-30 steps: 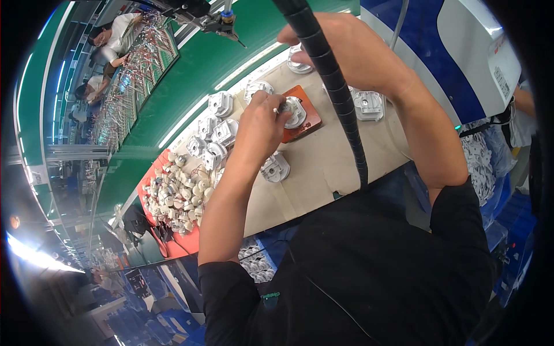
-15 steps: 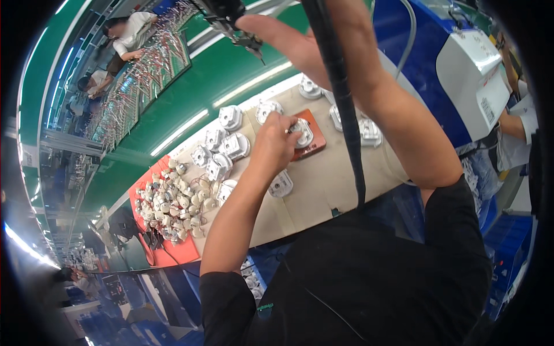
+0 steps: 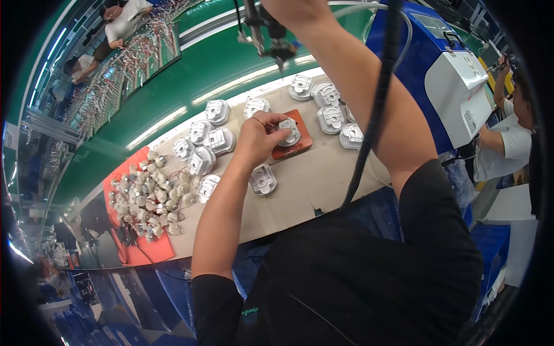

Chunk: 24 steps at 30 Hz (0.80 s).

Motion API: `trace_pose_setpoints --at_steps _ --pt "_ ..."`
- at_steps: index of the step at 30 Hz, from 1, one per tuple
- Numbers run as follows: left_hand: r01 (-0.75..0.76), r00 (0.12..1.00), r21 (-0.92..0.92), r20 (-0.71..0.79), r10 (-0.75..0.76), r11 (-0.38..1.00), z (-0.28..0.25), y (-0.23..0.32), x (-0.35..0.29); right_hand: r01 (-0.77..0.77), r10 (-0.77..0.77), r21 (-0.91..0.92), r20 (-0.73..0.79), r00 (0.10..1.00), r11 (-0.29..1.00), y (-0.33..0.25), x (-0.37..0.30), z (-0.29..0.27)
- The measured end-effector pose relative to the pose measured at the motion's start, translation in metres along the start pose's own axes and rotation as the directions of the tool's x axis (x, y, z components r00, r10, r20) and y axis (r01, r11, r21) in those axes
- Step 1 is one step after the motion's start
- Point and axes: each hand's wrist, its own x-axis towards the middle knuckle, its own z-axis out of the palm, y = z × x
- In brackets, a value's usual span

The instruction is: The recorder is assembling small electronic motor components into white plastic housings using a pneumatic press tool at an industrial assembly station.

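My left hand [image 3: 258, 138] reaches over the bench with thumb and fingers closed on the rim of a white plastic housing [image 3: 288, 132]. That housing sits on a reddish-brown block [image 3: 302, 137]. My right hand [image 3: 299, 10] is up at the top edge of the picture, beside a dark hanging screwdriver head [image 3: 280, 48]; its fingers are cut off from view. The thin tip of the screwdriver head points down, above and beyond the block. A loose white housing [image 3: 263, 180] lies near my left wrist.
More white housings stand left [image 3: 219, 140] and right [image 3: 330, 119] of the block. Small cream motors with wires [image 3: 153, 199] pile on a red mat [image 3: 157, 249]. A black hose [image 3: 369, 132] hangs before my right arm. A blue-and-white machine [image 3: 456, 92] stands right; a co-worker [image 3: 508, 138] sits beyond.
The view has shifted. The screwdriver head has come closer over the block, and my right hand has risen until its fingers left the picture. My left hand stays at the housing.
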Motion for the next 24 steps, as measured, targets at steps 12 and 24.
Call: trace_pose_setpoints --at_steps 12,24 --pt "-0.005 1.000 0.048 -0.015 0.005 0.999 0.001 0.005 -0.005 -0.180 0.166 0.155 0.099 0.981 0.971 0.020 -0.087 -0.030" --pt "0.019 1.000 0.047 -0.023 -0.018 0.999 0.001 0.006 -0.008 -0.156 0.140 0.188 0.096 0.985 0.970 0.029 -0.093 -0.024"
